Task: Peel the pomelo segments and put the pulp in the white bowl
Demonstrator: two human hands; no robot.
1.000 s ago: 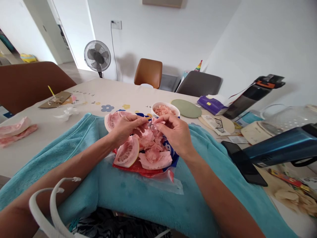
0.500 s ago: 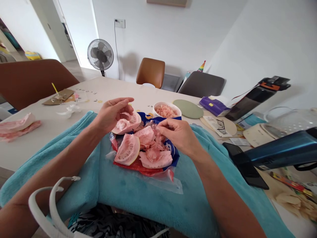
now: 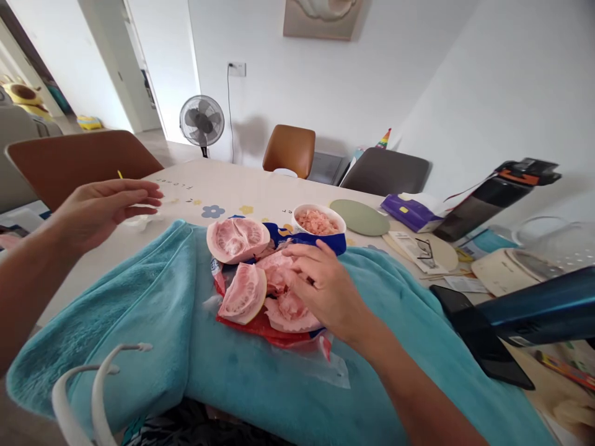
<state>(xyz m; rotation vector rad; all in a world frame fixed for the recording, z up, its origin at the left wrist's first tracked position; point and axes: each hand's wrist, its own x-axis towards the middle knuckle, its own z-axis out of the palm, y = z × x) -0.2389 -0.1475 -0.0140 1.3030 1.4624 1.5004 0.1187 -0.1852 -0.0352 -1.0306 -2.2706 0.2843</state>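
Observation:
My left hand is raised over the left side of the table, fingers stretched out with nothing in them. My right hand reaches over the pink pomelo peel, its fingers apart and slightly curled, touching or just above the pieces; its fingertips are partly hidden. A pomelo peel wedge lies at the front left of a red and blue plastic bag. Behind it sits a larger cupped pomelo rind. Torn peel lies under my right hand. A white bowl of pink pomelo flesh stands behind.
A teal towel lies beneath the bag and across my lap. To the right are a green oval mat, a purple tissue pack, glasses, a black phone and a blue bottle. White tissue lies at the left.
My left hand has swung left, away from the pomelo rind. My right hand has come nearer and down over the torn peel, its pinch loosened. The view has tilted up slightly.

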